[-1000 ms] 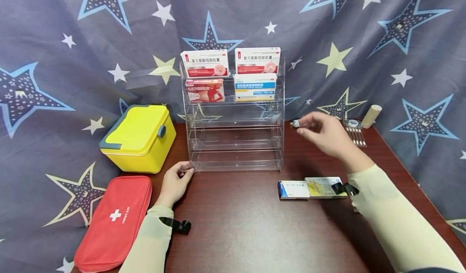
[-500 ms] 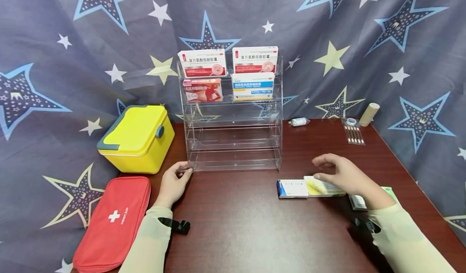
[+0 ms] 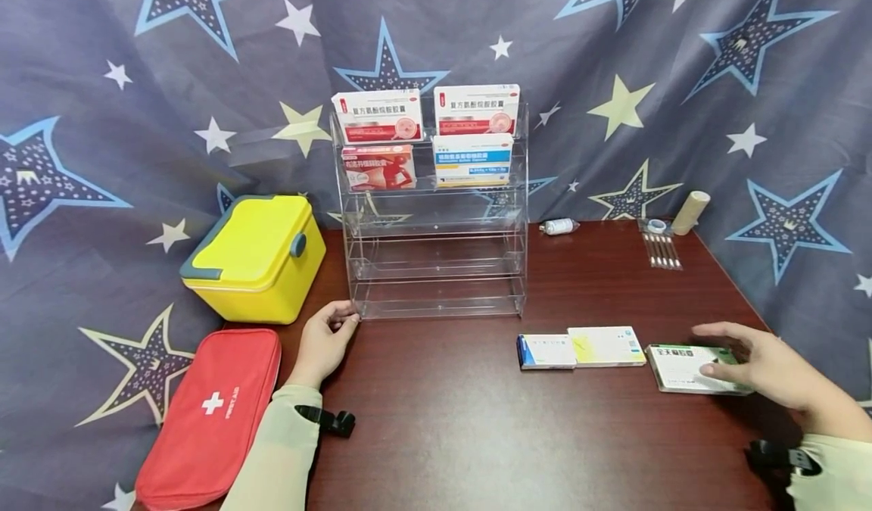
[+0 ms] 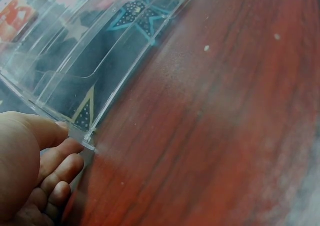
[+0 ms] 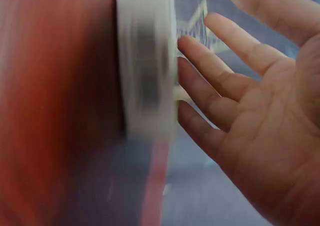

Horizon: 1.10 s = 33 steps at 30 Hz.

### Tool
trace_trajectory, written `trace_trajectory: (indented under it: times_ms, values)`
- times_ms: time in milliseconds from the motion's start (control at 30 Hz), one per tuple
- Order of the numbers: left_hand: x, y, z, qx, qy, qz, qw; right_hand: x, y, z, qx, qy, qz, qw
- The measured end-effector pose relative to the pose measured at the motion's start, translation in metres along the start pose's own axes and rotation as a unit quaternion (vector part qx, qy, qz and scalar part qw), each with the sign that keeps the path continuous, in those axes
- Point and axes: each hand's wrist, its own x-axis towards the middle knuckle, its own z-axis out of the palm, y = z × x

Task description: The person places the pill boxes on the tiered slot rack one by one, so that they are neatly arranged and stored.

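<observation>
Three boxes lie on the table [image 3: 436, 435] and the right hand [image 3: 763, 363], fingers spread, reaches the green-edged box [image 3: 684, 367] at the far right — next comes closing a grip — while the left hand [image 3: 327, 341] steadies the clear rack [image 3: 436, 269] with relaxed fingers.

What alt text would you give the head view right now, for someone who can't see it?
On a dark wooden table, the right hand reaches with straight fingers onto a white and green medicine box, while the left hand touches the front corner of a clear acrylic rack holding four medicine boxes.
</observation>
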Motion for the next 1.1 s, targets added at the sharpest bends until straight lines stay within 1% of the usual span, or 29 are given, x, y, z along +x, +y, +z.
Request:
trace_trajectory:
  times_ms: [100, 200, 300, 400, 467, 567, 667, 833, 933, 1033, 1100]
  values:
    - [0.0, -0.001, 0.001, 0.001, -0.001, 0.0, 1.0, -0.012, 0.019, -0.003, 0.014, -0.012, 0.009, 1.0]
    - [0.001, -0.001, 0.001, 0.002, 0.0, 0.0, 1.0, -0.019, 0.03, -0.003, 0.029, -0.018, -0.004, 0.999]
    - [0.001, 0.0, 0.0, 0.002, 0.0, 0.002, 1.0, -0.02, 0.036, -0.002, 0.032, -0.005, -0.025, 0.999]
    - [0.001, 0.0, 0.0, 0.0, -0.001, 0.002, 1.0, -0.019, 0.039, 0.0, 0.012, 0.01, -0.037, 0.999]
    - [0.001, 0.0, 0.0, 0.0, 0.0, 0.002, 1.0, -0.018, 0.039, 0.0, 0.01, 0.011, -0.028, 0.999]
    - [0.0, 0.001, -0.001, 0.006, -0.002, 0.001, 1.0, -0.017, 0.038, 0.001, 0.032, -0.001, -0.007, 0.999]
    - [-0.001, 0.001, -0.001, 0.006, -0.002, 0.001, 1.0, -0.016, 0.038, 0.001, 0.063, 0.001, 0.011, 0.998]
    - [-0.002, 0.0, -0.001, 0.001, -0.004, 0.001, 1.0, -0.02, 0.039, 0.001, 0.124, 0.033, 0.019, 0.992]
    - [-0.002, 0.0, -0.001, 0.001, -0.006, -0.002, 1.0, -0.022, 0.038, -0.001, 0.15, 0.055, 0.024, 0.987]
    - [-0.001, 0.001, -0.001, 0.0, -0.006, -0.005, 1.0, -0.021, 0.029, -0.006, 0.158, 0.088, 0.031, 0.983]
    - [-0.001, 0.001, -0.002, 0.002, -0.006, -0.008, 0.9999, -0.017, 0.018, -0.012, 0.161, 0.114, 0.031, 0.98]
